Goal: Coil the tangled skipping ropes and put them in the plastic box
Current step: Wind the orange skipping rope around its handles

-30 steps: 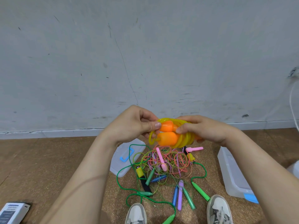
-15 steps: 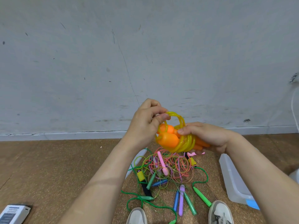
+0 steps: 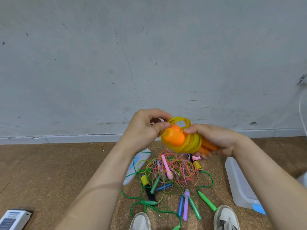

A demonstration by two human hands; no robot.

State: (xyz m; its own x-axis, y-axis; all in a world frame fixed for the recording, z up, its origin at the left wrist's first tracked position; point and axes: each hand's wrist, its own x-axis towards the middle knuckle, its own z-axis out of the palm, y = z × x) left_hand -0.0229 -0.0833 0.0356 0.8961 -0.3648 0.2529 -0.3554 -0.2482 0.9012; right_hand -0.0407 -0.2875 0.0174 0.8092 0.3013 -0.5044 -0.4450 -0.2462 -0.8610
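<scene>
Holding the yellow skipping rope [image 3: 192,144] up in front of us, well above the floor, we see it wound into a tight coil around its two orange handles [image 3: 174,138]. Our right hand [image 3: 214,138] wraps round the coil and the tapered ends of the handles, thumb on top and fingers curled underneath, grasping the whole bundle. Our left hand [image 3: 146,128] pinches the yellow cord between thumb and forefinger at the rounded ends of the handles, where a few looser loops arch over the top. Below our hands the tangled pile of ropes [image 3: 172,170] lies on the brown floor [image 3: 58,171]: thin pink, orange, green and purple cords knotted together, with pink, green, blue, purple and yellow-and-black handles poking out of it. A bright green handle [image 3: 207,201] lies just in front of our right shoe [image 3: 226,218], and our left shoe [image 3: 141,221] shows at the bottom edge beside a trailing green cord. The plastic box [image 3: 239,188] sits on the floor to the right of the pile, translucent, with a blue patch at its near corner; we cannot tell what is inside it. A translucent lid [image 3: 139,163] with a blue marking lies left of the pile, partly hidden by our left forearm. A white boxy object [image 3: 13,219] rests at the lower left corner, well apart from the ropes. A scuffed grey wall [image 3: 149,63] rises behind.
</scene>
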